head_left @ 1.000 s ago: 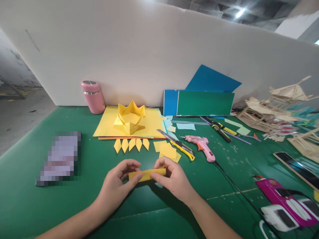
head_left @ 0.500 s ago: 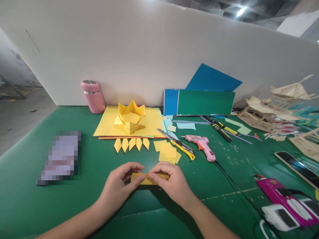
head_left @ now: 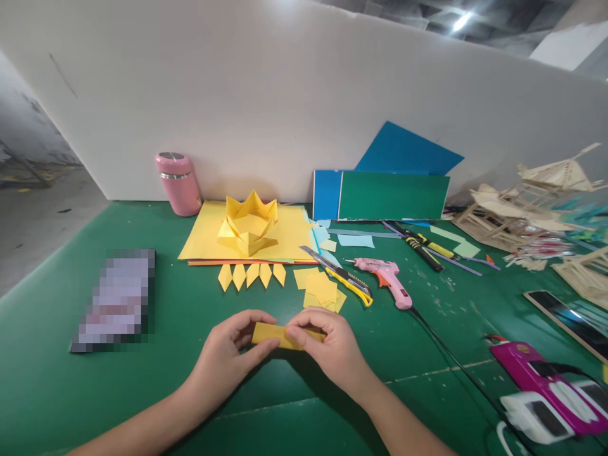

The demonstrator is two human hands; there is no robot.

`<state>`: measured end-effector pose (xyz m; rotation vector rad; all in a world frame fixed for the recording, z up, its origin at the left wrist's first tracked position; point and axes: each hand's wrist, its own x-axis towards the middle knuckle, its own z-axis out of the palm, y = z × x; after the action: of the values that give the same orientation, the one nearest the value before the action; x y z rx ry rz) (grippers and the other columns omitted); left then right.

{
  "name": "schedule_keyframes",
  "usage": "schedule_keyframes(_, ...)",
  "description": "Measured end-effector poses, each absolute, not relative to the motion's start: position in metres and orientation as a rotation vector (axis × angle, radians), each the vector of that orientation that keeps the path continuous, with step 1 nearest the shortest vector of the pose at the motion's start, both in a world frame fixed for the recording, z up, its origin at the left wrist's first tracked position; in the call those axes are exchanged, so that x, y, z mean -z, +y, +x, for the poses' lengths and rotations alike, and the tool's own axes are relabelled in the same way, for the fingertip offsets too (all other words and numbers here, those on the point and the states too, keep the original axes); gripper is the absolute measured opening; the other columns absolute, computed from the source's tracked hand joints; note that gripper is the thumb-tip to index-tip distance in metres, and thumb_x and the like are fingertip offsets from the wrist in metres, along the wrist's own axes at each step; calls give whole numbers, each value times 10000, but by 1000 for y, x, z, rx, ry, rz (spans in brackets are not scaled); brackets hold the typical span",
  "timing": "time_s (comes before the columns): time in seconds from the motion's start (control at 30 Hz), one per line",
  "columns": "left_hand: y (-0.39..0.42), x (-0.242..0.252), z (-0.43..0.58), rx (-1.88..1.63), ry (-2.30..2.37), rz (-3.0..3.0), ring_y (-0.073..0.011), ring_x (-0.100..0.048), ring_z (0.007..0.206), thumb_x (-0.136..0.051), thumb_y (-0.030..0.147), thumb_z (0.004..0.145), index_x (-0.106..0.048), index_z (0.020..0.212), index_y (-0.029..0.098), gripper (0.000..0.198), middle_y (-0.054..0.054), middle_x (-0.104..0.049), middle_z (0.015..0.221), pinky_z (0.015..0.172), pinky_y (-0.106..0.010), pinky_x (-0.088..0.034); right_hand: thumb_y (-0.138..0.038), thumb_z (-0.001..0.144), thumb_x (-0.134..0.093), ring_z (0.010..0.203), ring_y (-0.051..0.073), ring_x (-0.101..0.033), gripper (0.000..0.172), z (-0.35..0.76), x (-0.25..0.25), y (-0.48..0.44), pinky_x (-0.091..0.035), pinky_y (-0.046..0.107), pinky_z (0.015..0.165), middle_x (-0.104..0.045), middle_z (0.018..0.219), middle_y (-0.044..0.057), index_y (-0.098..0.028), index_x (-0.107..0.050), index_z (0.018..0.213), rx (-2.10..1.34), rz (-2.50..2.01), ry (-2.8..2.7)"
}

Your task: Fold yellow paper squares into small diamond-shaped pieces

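Observation:
A narrow folded strip of yellow paper point(head_left: 273, 334) lies low over the green table point(head_left: 190, 316), gripped at both ends. My left hand point(head_left: 228, 358) pinches its left end between thumb and fingers. My right hand point(head_left: 327, 348) pinches the right end, fingertips pressed on its upper fold. Just beyond the hands lie small yellow paper squares point(head_left: 319, 288) and a row of several yellow folded diamond pieces point(head_left: 251, 275). Farther back a yellow folded paper crown point(head_left: 249, 223) sits on large yellow sheets point(head_left: 204, 237).
A yellow utility knife point(head_left: 339, 274) and a pink glue gun point(head_left: 386, 278) with its black cord lie right of the squares. A pink flask point(head_left: 178, 183) stands at the back wall. Blue and green card point(head_left: 392, 196) leans there. Wooden stick models point(head_left: 522, 209) and a magenta device point(head_left: 541, 380) fill the right.
The strip has been lowered toward the table and my right fingers have slid inward along it, pressing its fold; both hands have kept hold throughout.

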<state>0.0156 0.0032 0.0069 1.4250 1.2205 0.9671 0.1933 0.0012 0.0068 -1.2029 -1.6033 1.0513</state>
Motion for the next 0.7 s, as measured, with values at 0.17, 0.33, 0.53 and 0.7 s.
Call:
schedule_keyframes(0.17, 4, -5, 16, -923, 1243, 1459, -166, -639, 621, -675, 373, 664, -663, 789, 192, 220, -14, -683, 710, 565, -239, -536, -250, 783, -611, 662, 154, -590, 152, 193, -7, 0, -461, 259, 644, -652, 671, 11, -201, -664, 649, -1042, -1186, -1621)
schedule_keyframes(0.33, 4, -4, 15, -823, 1270, 1592, -166, -626, 633, -620, 381, 696, -665, 752, 200, 195, -14, -683, 700, 572, -237, -505, -228, 793, -635, 651, 145, -590, 143, 192, -5, -1, -456, 250, 642, -656, 659, 7, -202, -682, 660, -969, -1155, -1684)
schedule_keyframes(0.53, 4, -5, 15, -771, 1301, 1693, -152, -586, 574, -563, 371, 726, -625, 695, 199, 185, 0, -648, 635, 528, -226, -458, -215, 812, -631, 639, 143, -585, 151, 190, -1, 0, -450, 252, 620, -658, 652, 9, -205, -686, 671, -866, -1106, -1755)
schedule_keyframes(0.7, 3, -4, 14, -759, 1286, 1739, -157, -605, 603, -534, 337, 735, -608, 689, 198, 164, -1, -656, 654, 563, -230, -468, -228, 828, -627, 630, 143, -580, 166, 190, -1, -1, -448, 261, 618, -655, 639, 5, -210, -675, 670, -800, -1065, -1789)
